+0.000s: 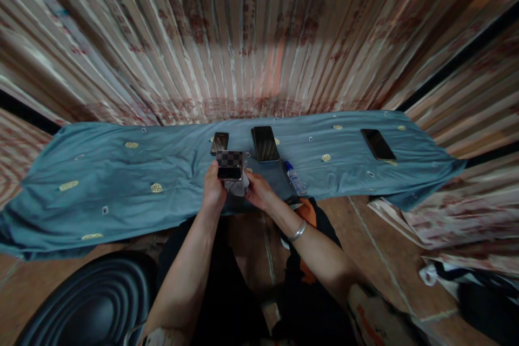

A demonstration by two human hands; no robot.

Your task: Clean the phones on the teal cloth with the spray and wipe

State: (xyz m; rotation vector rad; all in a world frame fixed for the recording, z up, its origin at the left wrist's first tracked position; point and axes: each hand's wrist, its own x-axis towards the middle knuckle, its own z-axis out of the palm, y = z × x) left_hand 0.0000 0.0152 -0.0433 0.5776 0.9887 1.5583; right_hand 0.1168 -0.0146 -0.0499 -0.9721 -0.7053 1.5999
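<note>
My left hand (213,189) is closed round the left edge of a small squarish flip phone (230,160), held up above the near edge of the covered table. Its upper part has a dark checkered pattern, with a plain black band below. A crumpled grey cloth (237,187) bunches under and beside it. My right hand (258,190) grips this cloth at the phone's lower right corner; some of its fingers are hidden. Just behind the flip phone lies a small dark phone (221,142). A larger black phone (265,144) rests to the right of that.
A clear bottle with a blue cap (295,178) lies near the table's front edge. Another black phone (378,144) is far right on the blue-green tablecloth (174,157). Patterned curtains (243,43) hang behind. A round black ribbed object (93,303) stands at lower left.
</note>
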